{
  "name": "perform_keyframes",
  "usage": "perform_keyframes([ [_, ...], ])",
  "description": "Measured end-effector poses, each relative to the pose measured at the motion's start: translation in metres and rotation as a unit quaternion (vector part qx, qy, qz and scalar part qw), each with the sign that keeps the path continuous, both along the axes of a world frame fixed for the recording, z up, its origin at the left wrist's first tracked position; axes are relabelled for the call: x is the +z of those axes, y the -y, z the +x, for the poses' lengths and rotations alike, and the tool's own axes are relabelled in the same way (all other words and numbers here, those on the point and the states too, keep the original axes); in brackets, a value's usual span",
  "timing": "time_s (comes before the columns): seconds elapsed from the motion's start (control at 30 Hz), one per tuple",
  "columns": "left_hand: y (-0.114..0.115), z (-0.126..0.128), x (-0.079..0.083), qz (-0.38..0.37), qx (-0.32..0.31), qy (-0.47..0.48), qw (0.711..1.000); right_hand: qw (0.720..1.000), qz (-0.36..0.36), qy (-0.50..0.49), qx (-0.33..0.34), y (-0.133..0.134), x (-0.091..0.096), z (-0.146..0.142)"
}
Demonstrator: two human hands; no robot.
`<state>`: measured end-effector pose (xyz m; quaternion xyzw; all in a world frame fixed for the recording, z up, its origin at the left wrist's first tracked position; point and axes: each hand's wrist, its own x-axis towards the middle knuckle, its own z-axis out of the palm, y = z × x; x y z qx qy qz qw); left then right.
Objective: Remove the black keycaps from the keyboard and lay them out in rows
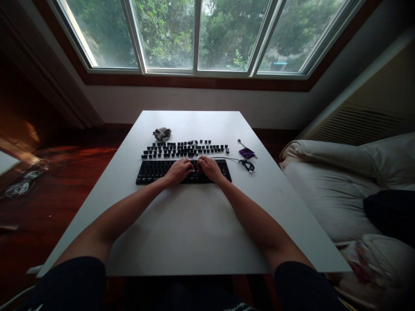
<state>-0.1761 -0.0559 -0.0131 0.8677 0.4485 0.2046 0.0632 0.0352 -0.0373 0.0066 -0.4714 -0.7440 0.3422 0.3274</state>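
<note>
A black keyboard (151, 169) lies flat on the white table, with many of its keycaps off. My left hand (178, 172) rests over its middle, fingers bent and drawn together at the keys. Close beside it, my right hand (210, 168) is closed, its fingertips curled down at the keyboard. Whatever either hand pinches is too small and hidden to name. Just beyond the fingers, a thin pale wire loop (194, 157) shows in part. Loose black keycaps (177, 149) stand in rows behind the keyboard.
A crumpled grey cloth (162, 134) lies at the table's far left. To the right are a coiled black USB cable (248, 165), a purple cloth (247, 153) and a thin brush-like stick (240, 142). A sofa (327, 194) flanks the white table (191, 233).
</note>
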Motion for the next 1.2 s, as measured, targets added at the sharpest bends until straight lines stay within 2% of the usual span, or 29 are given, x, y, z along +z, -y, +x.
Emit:
perform_keyframes([
  [0.17, 0.0, 0.002, 0.0, -0.004, 0.007, 0.009, 1.0, 0.989, -0.041, -0.091, -0.108, 0.007, -0.015, -0.009],
  [0.3, -0.001, 0.002, 0.0, -0.017, 0.024, 0.016, 0.999, 0.983, -0.069, -0.115, -0.125, 0.006, -0.015, -0.009],
  [0.43, 0.001, 0.003, 0.003, -0.02, 0.033, 0.024, 0.999, 0.991, -0.017, -0.06, -0.116, 0.01, -0.004, -0.009],
  [0.5, 0.003, 0.005, 0.004, -0.015, 0.034, 0.016, 0.999, 0.993, 0.033, 0.013, -0.108, 0.014, 0.003, -0.01],
  [0.6, 0.004, 0.008, 0.006, -0.007, 0.034, -0.006, 0.999, 0.981, 0.109, 0.121, -0.103, 0.019, 0.011, -0.01],
  [0.67, 0.003, 0.01, 0.007, -0.003, 0.037, -0.017, 0.999, 0.979, 0.11, 0.133, -0.109, 0.018, 0.015, -0.007],
  [0.8, -0.001, 0.008, 0.01, 0.002, 0.056, -0.018, 0.998, 0.988, 0.058, 0.063, -0.129, 0.007, 0.023, 0.008],
  [0.97, -0.016, 0.011, 0.012, 0.017, 0.078, -0.021, 0.997, 0.987, 0.038, -0.02, -0.157, -0.008, 0.03, 0.026],
  [1.2, -0.059, 0.047, 0.015, 0.036, 0.114, -0.04, 0.992, 0.986, 0.042, -0.026, -0.16, -0.012, 0.032, 0.033],
])
